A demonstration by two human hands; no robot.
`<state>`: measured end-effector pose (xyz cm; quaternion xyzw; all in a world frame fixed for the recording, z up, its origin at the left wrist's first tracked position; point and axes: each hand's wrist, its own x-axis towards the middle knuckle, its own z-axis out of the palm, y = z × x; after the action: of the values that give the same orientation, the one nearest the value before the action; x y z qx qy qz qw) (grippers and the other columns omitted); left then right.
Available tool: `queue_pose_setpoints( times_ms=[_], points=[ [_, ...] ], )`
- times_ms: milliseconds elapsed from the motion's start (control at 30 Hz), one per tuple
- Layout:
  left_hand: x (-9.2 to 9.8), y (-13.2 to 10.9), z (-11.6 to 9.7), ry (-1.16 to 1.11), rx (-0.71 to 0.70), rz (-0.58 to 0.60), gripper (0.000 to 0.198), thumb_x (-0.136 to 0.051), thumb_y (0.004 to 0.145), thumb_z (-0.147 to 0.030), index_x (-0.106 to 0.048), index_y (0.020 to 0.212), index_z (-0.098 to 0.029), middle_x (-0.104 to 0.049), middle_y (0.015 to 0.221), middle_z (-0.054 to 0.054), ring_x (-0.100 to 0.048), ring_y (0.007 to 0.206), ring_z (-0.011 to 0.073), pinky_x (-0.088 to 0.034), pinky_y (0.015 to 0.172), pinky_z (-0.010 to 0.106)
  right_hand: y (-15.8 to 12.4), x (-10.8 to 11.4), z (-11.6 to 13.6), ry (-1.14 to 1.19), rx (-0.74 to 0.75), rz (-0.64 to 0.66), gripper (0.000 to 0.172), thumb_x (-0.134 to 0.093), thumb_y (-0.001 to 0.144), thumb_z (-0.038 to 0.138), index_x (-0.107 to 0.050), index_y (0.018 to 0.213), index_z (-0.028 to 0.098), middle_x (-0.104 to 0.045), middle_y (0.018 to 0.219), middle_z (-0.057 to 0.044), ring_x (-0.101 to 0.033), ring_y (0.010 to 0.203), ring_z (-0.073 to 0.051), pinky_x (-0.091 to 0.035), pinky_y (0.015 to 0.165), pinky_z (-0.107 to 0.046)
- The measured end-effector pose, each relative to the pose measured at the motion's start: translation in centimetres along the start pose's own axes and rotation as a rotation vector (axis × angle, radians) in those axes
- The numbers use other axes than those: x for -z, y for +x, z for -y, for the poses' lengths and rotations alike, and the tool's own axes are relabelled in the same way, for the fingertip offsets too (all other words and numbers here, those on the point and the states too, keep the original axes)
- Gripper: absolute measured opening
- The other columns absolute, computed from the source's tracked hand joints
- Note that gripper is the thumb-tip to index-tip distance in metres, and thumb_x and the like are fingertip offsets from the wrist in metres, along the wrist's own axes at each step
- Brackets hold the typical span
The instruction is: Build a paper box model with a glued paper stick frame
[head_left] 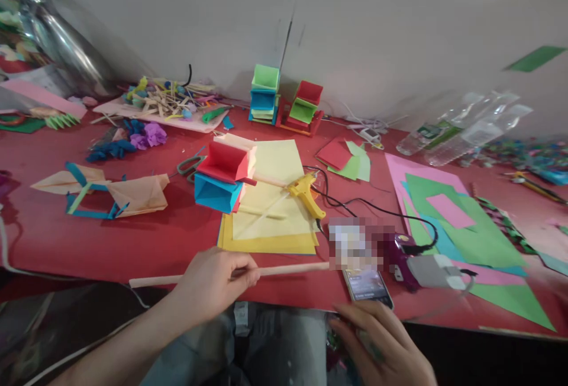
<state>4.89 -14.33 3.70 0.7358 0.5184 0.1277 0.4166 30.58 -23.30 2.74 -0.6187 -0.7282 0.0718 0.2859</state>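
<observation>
My left hand (212, 284) is closed around a long thin wooden stick (288, 269) that lies along the front edge of the red table (80, 238). My right hand (384, 344) hovers low at the table's edge, just below a phone (368, 285); its fingers are bent and hold nothing I can see. Beyond the stick lie yellow paper sheets (270, 220) with a yellow glue gun (306, 193) on them. Folded red and blue paper boxes (222, 179) sit at the sheets' left corner.
Stacked paper boxes (284, 102) stand by the wall. Green and pink sheets (457, 220) cover the right side, with plastic bottles (461, 128) behind. A paper kite shape (106, 193), scissors (190, 166) and a tray of sticks (168, 105) lie to the left. A purple-grey tool (421, 264) sits beside the phone.
</observation>
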Motion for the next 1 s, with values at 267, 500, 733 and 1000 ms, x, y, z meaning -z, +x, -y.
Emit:
queue_pose_setpoints(
  times_ms=[267,500,733,1000],
  points=[
    [-0.5,-2.2,0.2,0.260,-0.137,-0.044,0.030,-0.043,0.087,-0.039,-0.068,0.078,-0.024,-0.069,0.070,0.002,-0.062,0.068,0.0176,-0.036,0.059,0.023,5.6,-4.2,5.3,0.050,0.203,0.146,0.010,-0.063,0.077,0.023,-0.067,0.087,0.024,-0.062,0.095,-0.007,-0.053,0.086,-0.023,-0.043,0.069,-0.035],
    [-0.2,-2.4,0.2,0.272,-0.143,-0.004,0.027,-0.045,0.086,-0.037,-0.068,0.081,-0.025,-0.070,0.072,0.001,-0.063,0.069,0.0177,-0.036,0.060,0.023,5.9,-3.6,5.0,0.296,0.093,0.245,0.008,-0.060,0.081,0.024,-0.067,0.078,0.026,-0.062,0.082,-0.002,-0.055,0.082,-0.018,-0.044,0.072,-0.032],
    [0.7,-1.7,0.3,0.212,-0.034,0.005,0.028,-0.044,0.085,-0.037,-0.067,0.076,-0.025,-0.070,0.071,-0.002,-0.062,0.066,0.0154,-0.033,0.057,0.022,4.7,-1.9,5.0,0.491,0.035,0.059,0.010,-0.054,0.084,0.021,-0.062,0.078,0.023,-0.063,0.074,0.000,-0.059,0.070,-0.015,-0.045,0.065,-0.026],
    [2.8,-1.3,1.6,0.059,0.125,-0.089,0.029,-0.044,0.083,-0.043,-0.067,0.076,-0.025,-0.069,0.072,-0.004,-0.062,0.069,0.0147,-0.036,0.057,0.021,2.9,-3.5,3.6,0.554,-0.159,0.253,0.012,-0.052,0.085,0.028,-0.062,0.080,0.023,-0.063,0.066,0.002,-0.060,0.062,-0.012,-0.044,0.059,-0.019]
  ],
)
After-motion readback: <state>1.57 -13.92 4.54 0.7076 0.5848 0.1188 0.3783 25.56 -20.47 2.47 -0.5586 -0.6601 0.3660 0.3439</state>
